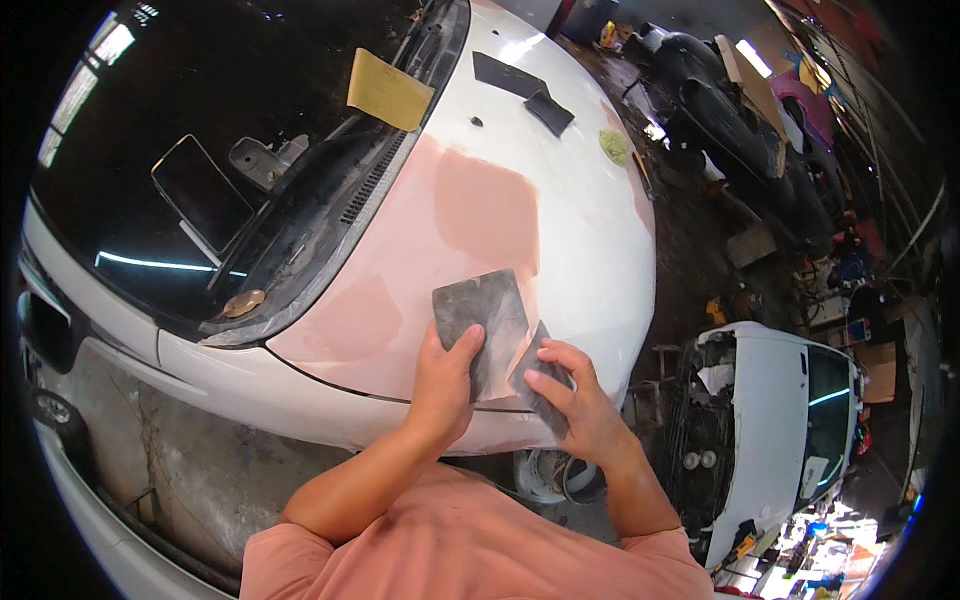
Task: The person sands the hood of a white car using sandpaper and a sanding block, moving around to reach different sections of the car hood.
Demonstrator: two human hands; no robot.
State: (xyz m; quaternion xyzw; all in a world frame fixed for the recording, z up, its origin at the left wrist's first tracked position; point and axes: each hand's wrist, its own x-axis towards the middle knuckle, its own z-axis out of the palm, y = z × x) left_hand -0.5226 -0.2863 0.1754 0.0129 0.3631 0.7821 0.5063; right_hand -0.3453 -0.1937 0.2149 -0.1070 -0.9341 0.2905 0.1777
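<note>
Over matte-patched hood [590,270] | left hand [441,385] gripping dusty rectangular sheet [470,303] | right hand [595,418] pinching dark flat piece [538,398]

On the white curved metal hood [590,260] before us, dark flat rectangular sheets [508,75] lie right of the yellow rectangular paper sheet [390,90].

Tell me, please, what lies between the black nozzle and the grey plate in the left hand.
A darker pink patch on the bonnet lies between the nozzle and the plate, as the head view shows.
</note>
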